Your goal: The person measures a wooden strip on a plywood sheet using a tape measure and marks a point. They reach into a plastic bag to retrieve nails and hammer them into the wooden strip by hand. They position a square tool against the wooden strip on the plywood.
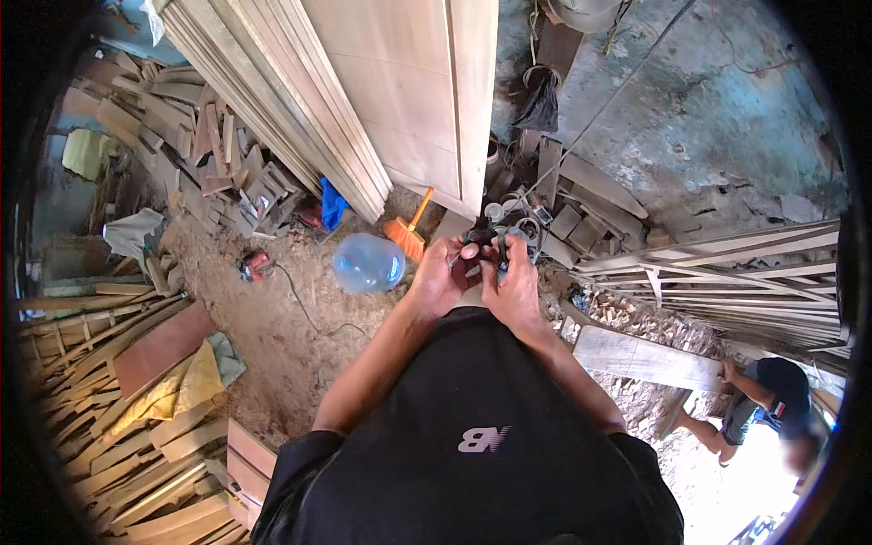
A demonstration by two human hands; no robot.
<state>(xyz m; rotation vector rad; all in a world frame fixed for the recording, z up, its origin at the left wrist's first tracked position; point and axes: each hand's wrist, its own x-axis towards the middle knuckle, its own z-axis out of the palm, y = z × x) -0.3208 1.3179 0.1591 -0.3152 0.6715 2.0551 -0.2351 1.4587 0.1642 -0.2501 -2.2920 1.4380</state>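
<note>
Left to right, we've got a red tool point(255, 265) on the dirt floor point(263, 372), then a clear plastic jug point(363, 263) with an orange brush point(407, 238) just beside it, all left of our hands. Our left hand point(440, 280) is narrow, pinching the left side of a small dark object point(484, 232), which sits between both hands at their fingertips, long axis can't tell since fingers cover much of it. Our right hand point(516, 289) curls onto its right side, about equally near, with a pale plank point(649, 356) and a co-worker point(754, 400) well apart further right
</note>
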